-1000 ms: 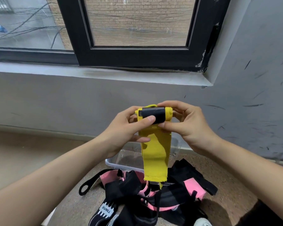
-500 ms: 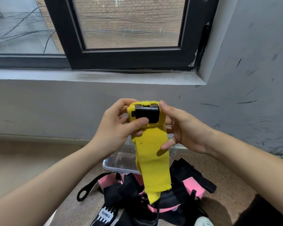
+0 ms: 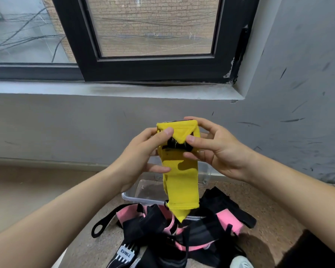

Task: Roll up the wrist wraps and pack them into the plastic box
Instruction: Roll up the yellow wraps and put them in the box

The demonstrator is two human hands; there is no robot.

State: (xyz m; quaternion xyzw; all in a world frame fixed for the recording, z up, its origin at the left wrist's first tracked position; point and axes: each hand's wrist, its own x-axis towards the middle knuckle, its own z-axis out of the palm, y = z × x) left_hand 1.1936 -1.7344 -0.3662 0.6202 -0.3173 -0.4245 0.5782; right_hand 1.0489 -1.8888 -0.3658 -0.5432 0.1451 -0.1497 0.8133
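Observation:
I hold a yellow wrist wrap (image 3: 179,178) up in front of me, its top end folded over into a short roll with a black patch showing. My left hand (image 3: 143,157) pinches the roll's left side with the thumb on top. My right hand (image 3: 213,149) grips the right side, thumb pressed on the fold. The wrap's loose tail hangs down over a clear plastic box (image 3: 141,194) on the floor, partly hidden behind it. A heap of pink and black wrist wraps (image 3: 182,229) lies in front of the box.
A grey wall with a window sill (image 3: 124,89) and black window frame rises just behind the box. The speckled floor (image 3: 269,206) spreads to the right; a beige floor strip lies to the left. A white shoe tip (image 3: 240,264) shows at the bottom.
The roll has turned forward: the black patch that faced me on top now sits under a yellow triangular fold. Both hands shifted their grip, and the hanging tail is shorter.

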